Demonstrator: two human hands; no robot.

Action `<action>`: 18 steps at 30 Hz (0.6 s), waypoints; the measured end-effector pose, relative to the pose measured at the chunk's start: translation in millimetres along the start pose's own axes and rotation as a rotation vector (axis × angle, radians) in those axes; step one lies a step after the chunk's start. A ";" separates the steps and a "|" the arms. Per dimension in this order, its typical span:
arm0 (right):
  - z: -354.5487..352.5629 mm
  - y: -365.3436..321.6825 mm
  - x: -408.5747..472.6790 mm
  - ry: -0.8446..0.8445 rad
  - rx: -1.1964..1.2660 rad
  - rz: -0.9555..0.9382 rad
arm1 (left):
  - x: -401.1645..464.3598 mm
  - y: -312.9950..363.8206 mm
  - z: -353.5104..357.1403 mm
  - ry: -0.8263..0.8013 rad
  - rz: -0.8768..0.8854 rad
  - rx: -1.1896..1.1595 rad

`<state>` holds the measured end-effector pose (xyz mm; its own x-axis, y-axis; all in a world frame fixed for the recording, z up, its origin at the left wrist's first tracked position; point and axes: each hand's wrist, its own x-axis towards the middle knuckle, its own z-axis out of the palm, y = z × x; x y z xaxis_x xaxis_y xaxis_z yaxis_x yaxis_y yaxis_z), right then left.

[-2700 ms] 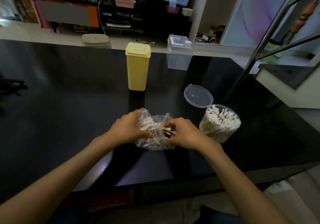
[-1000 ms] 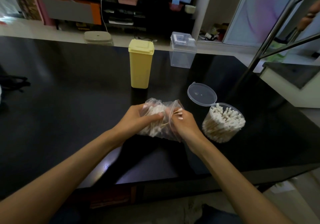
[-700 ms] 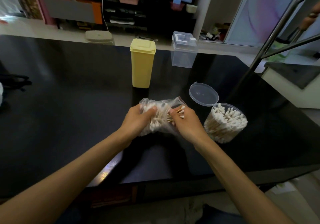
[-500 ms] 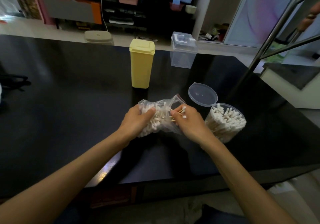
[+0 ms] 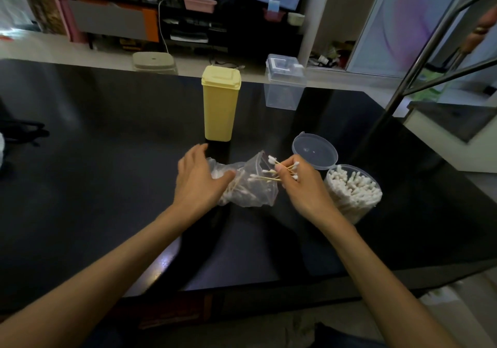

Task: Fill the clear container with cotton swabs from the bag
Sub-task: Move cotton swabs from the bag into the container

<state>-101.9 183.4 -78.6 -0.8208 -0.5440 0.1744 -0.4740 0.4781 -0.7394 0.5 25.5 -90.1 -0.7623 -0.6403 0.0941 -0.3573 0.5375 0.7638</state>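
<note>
The table (image 5: 94, 175) was glossy black, with a pale bluish sheen near its front edge. The bag (image 5: 252, 186) was clear plastic, and the cotton swabs (image 5: 265, 178) showing in it had white tips on pale yellowish sticks. The clear container (image 5: 355, 194) was packed with white swab heads, and its lid (image 5: 314, 151) was transparent. A tall box (image 5: 220, 105) was plain pastel yellow, lid included. Behind it stood a colourless see-through box (image 5: 284, 85) with a whitish top.

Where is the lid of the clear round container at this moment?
The lid stands open behind the clear container, right of centre on the black table, just beyond the right hand.
</note>
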 end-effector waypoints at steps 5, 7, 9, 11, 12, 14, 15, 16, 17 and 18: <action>-10.3 -8.5 -3.7 0.046 -0.091 -0.054 | -5.7 2.0 6.1 -0.014 0.453 0.220; -19.7 -11.6 -5.2 0.095 -0.124 -0.081 | -6.1 -1.7 10.0 -0.027 0.462 0.251; -34.3 -12.7 -2.9 0.146 -0.086 -0.074 | -6.2 3.1 9.3 0.071 0.525 0.216; -49.4 -13.4 2.4 0.156 0.060 -0.025 | -6.2 18.2 3.4 0.165 0.543 0.102; -58.6 -12.8 3.6 0.135 0.159 0.009 | -6.4 31.3 1.6 0.142 0.491 -0.001; -73.4 -9.5 3.0 0.053 0.361 0.080 | -6.5 60.2 1.8 -0.038 0.315 -0.186; -80.0 -8.1 0.8 0.010 0.423 0.104 | -5.3 75.3 4.5 -0.132 0.248 -0.199; -83.2 -6.0 -1.4 -0.032 0.452 0.120 | -3.2 87.9 8.1 -0.222 0.196 -0.169; -89.3 -3.5 -4.3 -0.056 0.469 0.123 | -0.5 103.8 14.1 -0.314 0.154 -0.137; -93.8 -0.9 -6.1 -0.071 0.477 0.120 | 1.3 118.4 20.0 -0.400 0.114 -0.117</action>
<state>-126.3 251.0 -18.0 -0.8293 -0.5576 0.0373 -0.1648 0.1802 -0.9697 -53.6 99.3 -12.3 -0.9507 -0.3051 -0.0551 -0.2125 0.5117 0.8325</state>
